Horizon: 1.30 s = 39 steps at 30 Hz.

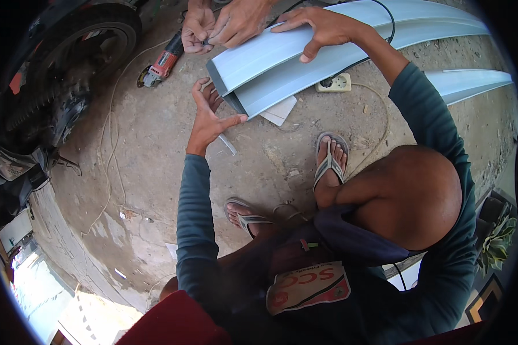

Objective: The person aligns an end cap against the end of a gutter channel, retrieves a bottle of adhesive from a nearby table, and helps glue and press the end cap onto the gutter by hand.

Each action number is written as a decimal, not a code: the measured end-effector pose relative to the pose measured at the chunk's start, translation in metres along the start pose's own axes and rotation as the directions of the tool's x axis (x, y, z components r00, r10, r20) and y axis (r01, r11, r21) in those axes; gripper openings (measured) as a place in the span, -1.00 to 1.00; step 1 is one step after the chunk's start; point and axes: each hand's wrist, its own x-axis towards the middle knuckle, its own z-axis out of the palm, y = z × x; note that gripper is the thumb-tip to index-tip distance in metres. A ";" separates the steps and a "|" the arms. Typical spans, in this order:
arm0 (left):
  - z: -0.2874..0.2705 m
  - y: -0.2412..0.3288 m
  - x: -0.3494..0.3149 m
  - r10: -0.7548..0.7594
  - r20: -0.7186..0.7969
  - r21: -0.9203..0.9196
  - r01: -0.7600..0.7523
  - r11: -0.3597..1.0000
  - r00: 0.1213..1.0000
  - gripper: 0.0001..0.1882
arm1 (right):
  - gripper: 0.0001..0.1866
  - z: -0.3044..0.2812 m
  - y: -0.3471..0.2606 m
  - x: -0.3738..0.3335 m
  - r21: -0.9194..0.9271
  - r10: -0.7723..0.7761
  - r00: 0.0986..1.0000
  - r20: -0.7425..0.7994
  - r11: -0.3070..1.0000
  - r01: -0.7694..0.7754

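Note:
A long, pale-blue, folded metal channel [276,57] slants from the middle to the upper right. Its near end carries a dark grey end piece [225,86]. My left hand [208,119] grips this end, thumb on the lower edge and fingers along the far-left side. Further up the channel, my right hand [326,33] lies over the upper part, fingers and thumb spread across it and holding it. Just beyond the end, a co-worker's two hands [224,26] pinch something small and dark that I cannot make out.
A red and black angle grinder [166,60] lies on the concrete floor, left of the channel. A pale power socket strip [335,84] with a cable sits under its edge. Another channel piece [466,83] lies right. A motorcycle wheel [77,46] stands at far left.

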 end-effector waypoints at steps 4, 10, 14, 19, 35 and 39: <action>0.004 0.004 0.011 -0.026 0.037 0.026 0.025 0.999 0.999 0.51 | 0.09 -0.005 0.012 -0.015 0.031 -0.007 0.999 0.048 1.000 0.006; 0.004 0.001 0.013 -0.005 0.066 0.109 -0.002 0.994 0.998 0.58 | 0.00 -0.004 0.012 -0.015 0.001 -0.135 0.987 0.090 0.991 0.136; 0.003 -0.006 0.013 -0.014 0.030 0.128 0.010 0.992 0.999 0.59 | 0.17 0.019 0.014 -0.017 0.030 -0.043 0.997 -0.061 0.999 0.045; 0.010 -0.002 0.014 0.046 0.050 0.209 -0.055 0.976 0.998 0.57 | 0.13 0.020 0.017 -0.032 -0.025 -0.092 0.994 -0.053 0.996 0.091; 0.011 -0.030 -0.017 0.108 -0.042 0.157 -0.100 0.983 0.993 0.50 | 0.09 0.017 -0.011 -0.050 -0.051 -0.044 0.999 -0.019 0.998 0.043; 0.014 -0.024 -0.014 0.110 -0.062 0.081 -0.105 0.991 0.992 0.51 | 0.08 0.016 -0.007 -0.049 -0.036 -0.067 0.997 -0.025 0.997 0.066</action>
